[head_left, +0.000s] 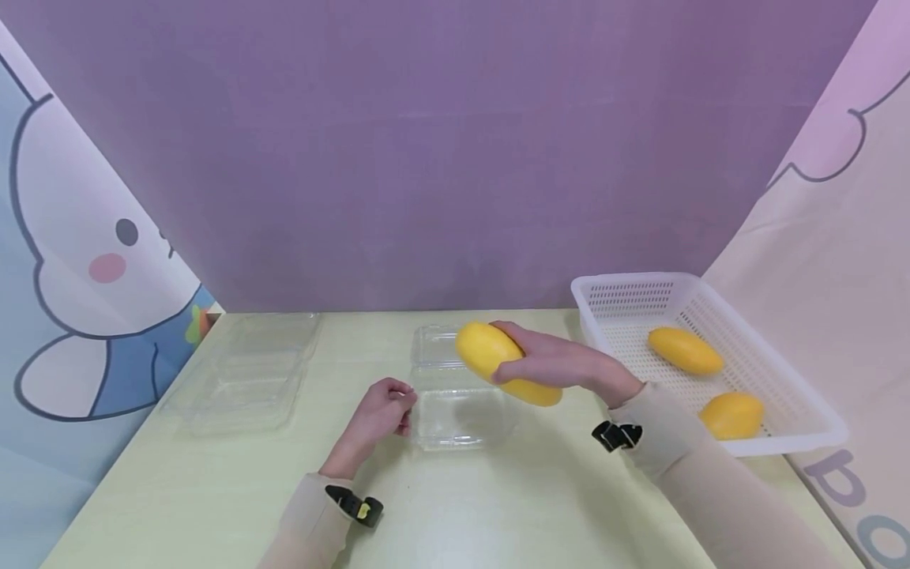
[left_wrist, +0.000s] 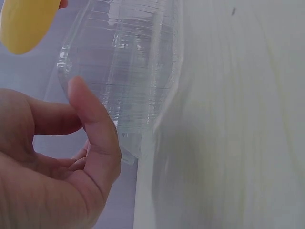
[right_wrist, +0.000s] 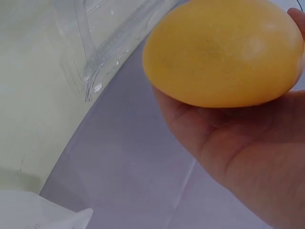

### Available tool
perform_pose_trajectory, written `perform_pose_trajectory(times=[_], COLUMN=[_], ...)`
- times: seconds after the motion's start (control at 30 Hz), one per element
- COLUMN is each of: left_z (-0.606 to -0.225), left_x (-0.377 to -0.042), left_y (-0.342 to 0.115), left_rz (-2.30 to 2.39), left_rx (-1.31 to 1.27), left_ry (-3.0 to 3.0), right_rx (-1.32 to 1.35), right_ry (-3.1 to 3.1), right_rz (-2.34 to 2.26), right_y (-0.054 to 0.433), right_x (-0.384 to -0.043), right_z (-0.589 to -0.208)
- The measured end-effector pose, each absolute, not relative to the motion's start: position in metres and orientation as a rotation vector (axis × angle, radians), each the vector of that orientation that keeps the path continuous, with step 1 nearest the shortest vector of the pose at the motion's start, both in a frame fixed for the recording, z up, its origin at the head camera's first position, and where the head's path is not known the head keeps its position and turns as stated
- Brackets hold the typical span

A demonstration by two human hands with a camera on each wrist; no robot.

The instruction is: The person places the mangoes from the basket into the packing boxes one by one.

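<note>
A purple backdrop [head_left: 455, 158] stands behind your work area, with a printed panel [head_left: 85, 190] at the left side. The table [head_left: 455, 506] is pale yellow with a faint grain. At its right side sits a white perforated basket [head_left: 796, 383]. At the left side lies clear plastic packaging [head_left: 249, 383]; whether it is one piece or several nested cannot be told. A clear container [head_left: 451, 415] lies open at the centre, one half behind the other.

Your right hand [head_left: 547, 359] is raised over the table, its thumb on one side and its fingers on the other, gripping the held yellow fruit [head_left: 479, 348]. That fruit is tilted, in the air above the container and clear of it, with both ends projecting past your grip. Your left hand [head_left: 380, 411] is at the container's left edge, fingers bent, thumb against the index finger; whether they pinch the edge cannot be told. Two further yellow fruits [head_left: 685, 351] lie apart inside the basket, one towards the back, one near the front. You wear a black strap [head_left: 355, 506] at each wrist, over the sleeve.
</note>
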State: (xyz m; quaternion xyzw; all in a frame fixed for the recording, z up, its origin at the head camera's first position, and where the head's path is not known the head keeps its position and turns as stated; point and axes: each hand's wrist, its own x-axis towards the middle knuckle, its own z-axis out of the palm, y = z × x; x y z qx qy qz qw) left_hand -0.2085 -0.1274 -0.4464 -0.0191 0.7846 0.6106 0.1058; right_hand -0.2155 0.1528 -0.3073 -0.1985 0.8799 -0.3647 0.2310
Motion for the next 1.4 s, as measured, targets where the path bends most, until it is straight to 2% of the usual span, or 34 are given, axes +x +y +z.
perform_pose_trajectory(times=[1.4], left_z=[-0.444], left_x=[-0.209], left_y=[-0.124], left_rz=[1.81], left_rx=[-0.083], left_ry=[2.294], right_rx=[-0.605], right_ry=[2.482], right_rz=[-0.936], right_y=[0.103], right_x=[-0.214], right_z=[-0.353])
